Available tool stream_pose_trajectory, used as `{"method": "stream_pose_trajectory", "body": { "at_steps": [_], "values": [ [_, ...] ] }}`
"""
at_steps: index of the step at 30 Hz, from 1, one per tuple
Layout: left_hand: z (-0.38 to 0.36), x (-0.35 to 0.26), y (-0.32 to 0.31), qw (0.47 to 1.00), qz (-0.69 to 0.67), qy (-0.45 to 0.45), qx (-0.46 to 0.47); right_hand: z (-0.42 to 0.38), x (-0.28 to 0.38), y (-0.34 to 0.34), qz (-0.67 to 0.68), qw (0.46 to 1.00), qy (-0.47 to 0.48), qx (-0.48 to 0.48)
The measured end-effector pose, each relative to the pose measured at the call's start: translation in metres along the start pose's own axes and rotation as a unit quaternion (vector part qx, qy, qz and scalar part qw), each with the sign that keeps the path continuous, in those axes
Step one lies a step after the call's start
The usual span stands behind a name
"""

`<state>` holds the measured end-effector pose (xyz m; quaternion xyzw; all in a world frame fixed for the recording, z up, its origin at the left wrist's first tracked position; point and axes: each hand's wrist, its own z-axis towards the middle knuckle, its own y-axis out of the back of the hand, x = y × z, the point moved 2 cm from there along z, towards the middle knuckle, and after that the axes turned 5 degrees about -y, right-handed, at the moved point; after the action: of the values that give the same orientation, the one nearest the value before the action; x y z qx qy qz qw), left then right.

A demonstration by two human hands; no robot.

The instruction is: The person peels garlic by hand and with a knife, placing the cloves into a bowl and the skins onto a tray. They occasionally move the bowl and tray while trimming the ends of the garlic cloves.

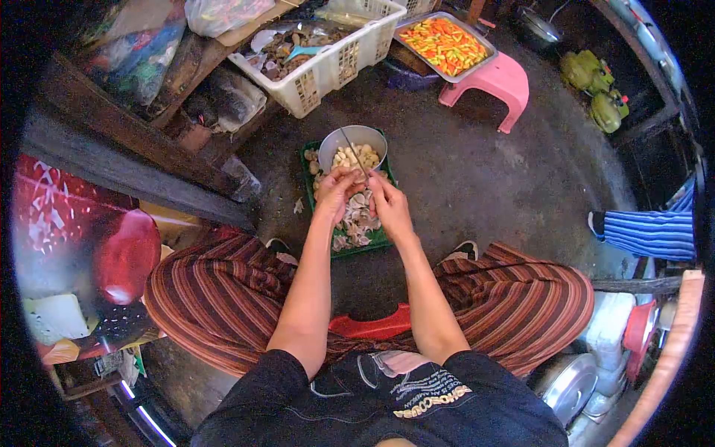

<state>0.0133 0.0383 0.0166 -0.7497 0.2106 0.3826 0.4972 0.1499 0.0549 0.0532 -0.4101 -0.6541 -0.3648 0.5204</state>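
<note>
Over a green tray (307,173), my left hand (333,195) is closed with fingertips pinched on something small that I cannot make out. Beside it, my right hand (389,205) is closed around a knife (353,149), whose thin blade points up and left across a round metal bowl (328,153). Pale peeled cloves (363,155), apparently garlic, lie in the bowl. Papery white peels (357,220) cover the near part of the tray below my hands. A few unpeeled bulbs show at the tray's left edge.
A white plastic crate (302,93) stands ahead left. A tray of red and yellow chillies (445,46) rests by a pink stool (499,86). Green containers (596,86) are at the far right. Someone's leg in blue striped cloth (646,232) shows at right. A wooden beam (134,175) runs left.
</note>
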Motion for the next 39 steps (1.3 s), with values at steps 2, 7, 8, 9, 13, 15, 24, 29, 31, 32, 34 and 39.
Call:
{"method": "stream_pose_trajectory", "body": {
  "at_steps": [2, 7, 8, 9, 13, 15, 24, 29, 31, 32, 34, 39],
  "values": [
    [0.0, 0.0, -0.003, 1.0, 0.013, -0.011, 0.002, 0.0, -0.001, 0.001, -0.02, 1.0, 0.005, -0.002],
    [-0.004, -0.006, -0.015, 0.999, 0.032, -0.034, -0.006, 0.007, -0.015, 0.0, -0.091, 0.993, 0.062, -0.045],
    [-0.003, -0.006, -0.016, 0.999, 0.034, -0.035, -0.011, 0.005, -0.011, 0.0, -0.092, 0.994, 0.04, -0.042],
    [-0.003, -0.006, -0.016, 0.999, 0.035, -0.036, -0.017, 0.004, -0.008, 0.001, -0.093, 0.995, 0.019, -0.039],
    [-0.003, -0.004, -0.018, 0.997, 0.055, -0.057, -0.003, 0.0, 0.001, 0.002, -0.123, 0.991, 0.002, -0.046],
    [-0.005, -0.003, -0.019, 0.995, 0.067, -0.074, -0.014, 0.002, -0.005, 0.001, -0.15, 0.987, 0.002, -0.061],
    [-0.013, -0.01, -0.033, 0.976, 0.181, -0.116, -0.035, 0.001, 0.003, -0.003, -0.098, 0.989, 0.023, -0.11],
    [-0.015, -0.008, -0.038, 0.971, 0.178, -0.156, -0.036, 0.007, -0.006, -0.007, -0.031, 0.988, 0.067, -0.135],
    [-0.015, -0.009, -0.037, 0.966, 0.193, -0.167, -0.037, 0.007, -0.007, -0.008, 0.024, 0.989, 0.059, -0.134],
    [-0.014, -0.007, -0.034, 0.961, 0.219, -0.161, -0.042, 0.005, -0.002, -0.006, 0.048, 0.992, 0.021, -0.117],
    [-0.011, -0.003, -0.03, 0.956, 0.244, -0.157, -0.046, 0.004, 0.0, -0.007, 0.072, 0.992, -0.017, -0.099],
    [-0.014, -0.009, -0.037, 0.949, 0.261, -0.167, -0.063, 0.008, -0.004, -0.009, 0.071, 0.99, 0.0, -0.122]
  ]
}}
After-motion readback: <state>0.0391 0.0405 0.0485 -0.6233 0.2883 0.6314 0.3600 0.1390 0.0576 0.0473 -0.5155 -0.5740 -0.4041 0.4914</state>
